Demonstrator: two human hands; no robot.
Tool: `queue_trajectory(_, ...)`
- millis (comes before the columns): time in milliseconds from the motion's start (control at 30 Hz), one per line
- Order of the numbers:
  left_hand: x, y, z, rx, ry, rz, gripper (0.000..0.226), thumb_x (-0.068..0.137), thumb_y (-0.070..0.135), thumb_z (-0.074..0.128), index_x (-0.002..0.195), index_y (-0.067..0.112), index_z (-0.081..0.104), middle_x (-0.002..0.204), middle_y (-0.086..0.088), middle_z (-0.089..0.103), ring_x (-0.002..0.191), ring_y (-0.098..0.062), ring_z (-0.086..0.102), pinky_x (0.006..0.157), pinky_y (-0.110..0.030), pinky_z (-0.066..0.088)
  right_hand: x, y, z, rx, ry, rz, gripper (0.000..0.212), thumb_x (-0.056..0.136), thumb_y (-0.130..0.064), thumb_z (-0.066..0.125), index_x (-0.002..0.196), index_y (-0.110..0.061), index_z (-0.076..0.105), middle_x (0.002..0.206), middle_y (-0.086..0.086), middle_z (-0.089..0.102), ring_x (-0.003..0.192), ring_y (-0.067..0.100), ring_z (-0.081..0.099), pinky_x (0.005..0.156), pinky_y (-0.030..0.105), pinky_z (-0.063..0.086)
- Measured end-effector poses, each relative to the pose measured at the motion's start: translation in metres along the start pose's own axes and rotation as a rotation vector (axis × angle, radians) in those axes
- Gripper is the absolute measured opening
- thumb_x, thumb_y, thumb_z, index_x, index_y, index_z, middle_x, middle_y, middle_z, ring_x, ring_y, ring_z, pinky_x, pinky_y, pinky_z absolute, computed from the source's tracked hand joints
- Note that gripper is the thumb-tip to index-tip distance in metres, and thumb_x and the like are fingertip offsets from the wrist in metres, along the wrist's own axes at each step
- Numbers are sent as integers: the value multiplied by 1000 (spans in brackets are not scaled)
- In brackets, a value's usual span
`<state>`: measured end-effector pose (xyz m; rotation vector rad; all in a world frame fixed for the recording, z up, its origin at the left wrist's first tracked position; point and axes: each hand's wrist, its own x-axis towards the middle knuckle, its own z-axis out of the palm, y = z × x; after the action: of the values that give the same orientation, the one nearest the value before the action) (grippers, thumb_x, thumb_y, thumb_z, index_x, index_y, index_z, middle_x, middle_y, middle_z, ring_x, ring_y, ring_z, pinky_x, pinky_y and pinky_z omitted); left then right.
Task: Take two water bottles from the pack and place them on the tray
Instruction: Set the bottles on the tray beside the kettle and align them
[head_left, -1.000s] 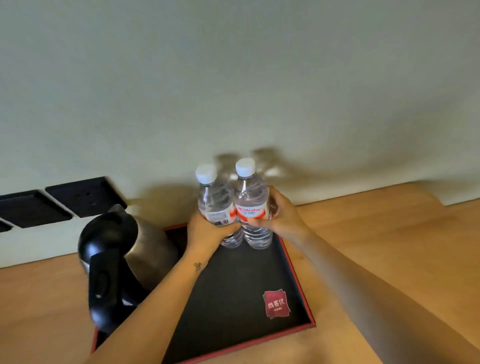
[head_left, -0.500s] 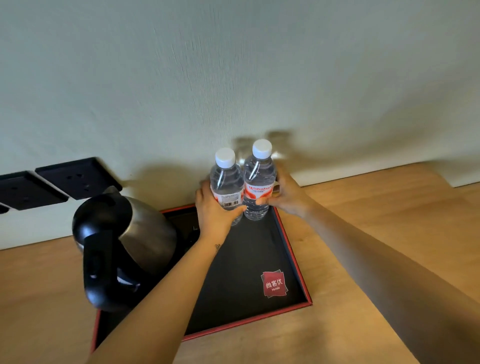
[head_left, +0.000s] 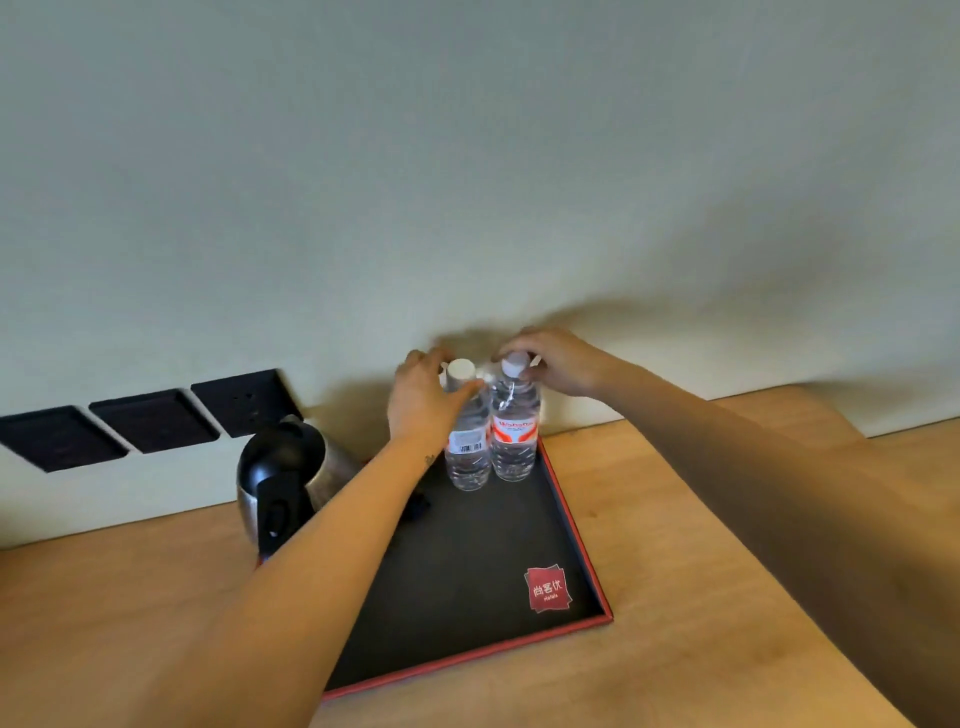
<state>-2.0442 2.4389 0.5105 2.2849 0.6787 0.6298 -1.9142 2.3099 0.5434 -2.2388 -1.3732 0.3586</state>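
Two clear water bottles with white caps stand upright side by side at the far right corner of the black, red-rimmed tray (head_left: 576, 525). The left bottle (head_left: 467, 457) shows a barcode label; the right bottle (head_left: 515, 441) has a red label. My left hand (head_left: 423, 400) curls around the neck of the left bottle, thumb just under its cap. My right hand (head_left: 558, 361) grips the top of the right bottle, fingers around its cap. The pack is not in view.
A black and steel kettle (head_left: 283, 478) stands on the tray's left part, close to my left forearm. Three black wall sockets (head_left: 150, 421) sit on the pale wall behind. The tray rests on a wooden tabletop (head_left: 727, 597).
Both bottles were carried back and set down at the tray's far right corner. My hands slid up from the bottle bodies to the necks and caps.
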Motion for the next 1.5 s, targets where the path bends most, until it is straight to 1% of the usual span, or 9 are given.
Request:
queue_trajectory(200,7,12,-6,139,-107,46,26,77,18,70,101,10,67,99,-18,71,94,-35,62,71,-32,43,0,-4,4,-104,34,89,35,77,-13,68,111,-4,59,114,21,57,108,33,50,85,30,36)
queue_trajectory(367,6,5,-8,84,-215,98,34,81,4,63,114,9,62,114,-21,64,101,-35,59,83,-33,45,-1,-7,9,-96,101,123,40,76,-22,71,107,-1,58,111,21,59,103,33,53,79,32,37)
queue_trajectory(600,11,-1,-11,4,-332,201,34,78,-12,54,106,5,61,113,-18,63,101,-32,56,87,-32,43,-5,-5,11,-19,141,169,40,72,-27,75,98,-1,58,98,21,64,79,21,47,67,28,34)
queue_trajectory(733,15,-3,-12,-8,-366,175,34,80,-8,54,110,8,59,118,-14,62,101,-27,55,86,-29,41,-5,-5,8,-77,75,148,38,76,-26,71,103,-6,53,101,18,62,83,26,52,67,31,36)
queue_trajectory(933,17,-11,-8,99,-324,235,39,80,14,67,117,14,57,115,-13,63,99,-26,53,82,-29,37,-6,-3,-2,-205,-87,-6,33,78,3,58,110,-8,57,111,16,63,100,32,56,76,32,40)
queue_trajectory(1033,16,-9,-10,68,-309,228,35,78,14,69,112,13,60,109,-14,64,87,-18,51,76,-29,41,-4,-3,-3,-231,-79,37,29,80,-3,61,108,-5,56,109,19,63,101,34,56,77,33,40)
queue_trajectory(1267,13,-2,-15,123,-325,207,36,78,13,70,111,5,58,110,-19,65,99,-33,57,82,-38,46,3,-7,7,-293,50,138,42,78,-36,67,98,-1,53,98,22,63,89,36,57,63,32,36)
queue_trajectory(1400,8,4,-13,78,-313,145,32,79,10,68,107,1,55,104,-25,65,97,-37,58,79,-40,47,4,-7,8,-264,77,164,42,75,-38,69,95,-4,53,92,17,60,81,31,53,61,32,35)
queue_trajectory(1500,6,8,-11,55,-284,129,29,79,5,66,105,-1,54,100,-27,64,93,-38,58,75,-39,47,3,-7,5,-244,-18,95,41,75,-28,71,107,-8,55,103,16,62,96,32,56,67,30,35)
